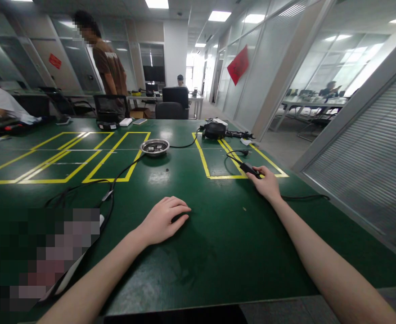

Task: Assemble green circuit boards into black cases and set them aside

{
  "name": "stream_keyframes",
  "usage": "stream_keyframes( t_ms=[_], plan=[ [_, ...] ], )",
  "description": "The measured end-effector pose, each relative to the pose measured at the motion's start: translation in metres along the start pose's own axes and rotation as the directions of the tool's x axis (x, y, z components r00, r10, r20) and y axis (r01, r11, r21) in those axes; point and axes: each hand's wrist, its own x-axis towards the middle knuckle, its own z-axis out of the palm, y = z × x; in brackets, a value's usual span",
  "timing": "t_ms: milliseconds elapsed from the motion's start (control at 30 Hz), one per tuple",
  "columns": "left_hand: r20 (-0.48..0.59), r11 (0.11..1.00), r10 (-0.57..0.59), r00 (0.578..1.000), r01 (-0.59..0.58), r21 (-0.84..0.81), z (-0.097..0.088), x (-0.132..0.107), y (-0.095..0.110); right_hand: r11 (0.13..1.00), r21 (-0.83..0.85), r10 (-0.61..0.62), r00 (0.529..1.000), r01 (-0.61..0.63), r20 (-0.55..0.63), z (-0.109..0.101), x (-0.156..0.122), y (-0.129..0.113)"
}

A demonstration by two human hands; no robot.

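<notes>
My right hand (267, 183) is closed around one end of a black power adapter (249, 169) at the right of the green table (198, 270). A thin cable loops from the adapter's far end to a black plug (245, 153), and another black cable (306, 197) trails off to the right of my wrist. My left hand (167, 219) rests palm down near the table's middle, thumb apart from the fingers, with nothing visible in it. Beyond it stands a round metal dish (155, 147) with small shiny metal pieces inside.
Yellow tape (203, 155) marks out rectangles on the table. A bulky black device (214, 130) sits at the back right. Black cables (113, 180) run down the left towards a blurred-out area. A person (108, 67) stands behind the table, and glass partitions (370, 148) flank the right side.
</notes>
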Motion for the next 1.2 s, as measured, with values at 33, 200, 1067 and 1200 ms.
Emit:
stream_keyframes(
  t_ms=[33,200,1067,1200],
  plan=[
    [0.0,1.0,0.001,1.0,-0.001,0.001,0.0,0.0,0.0,0.998,-0.052,0.044,0.998,-0.046,-0.034,0.0,0.002,0.003],
    [0.011,1.0,-0.003,1.0,0.003,-0.009,0.001,-0.001,-0.001,0.967,-0.215,0.109,0.986,-0.134,-0.125,0.0,0.021,0.021],
    [-0.011,1.0,-0.004,1.0,0.004,-0.011,0.003,-0.002,-0.002,1.0,0.01,-0.007,0.999,0.008,-0.054,-0.005,0.03,0.032],
    [-0.016,1.0,0.007,1.0,-0.007,-0.009,0.003,-0.002,-0.002,0.997,0.069,-0.043,0.997,0.048,-0.068,-0.009,0.028,0.028]
  ],
)
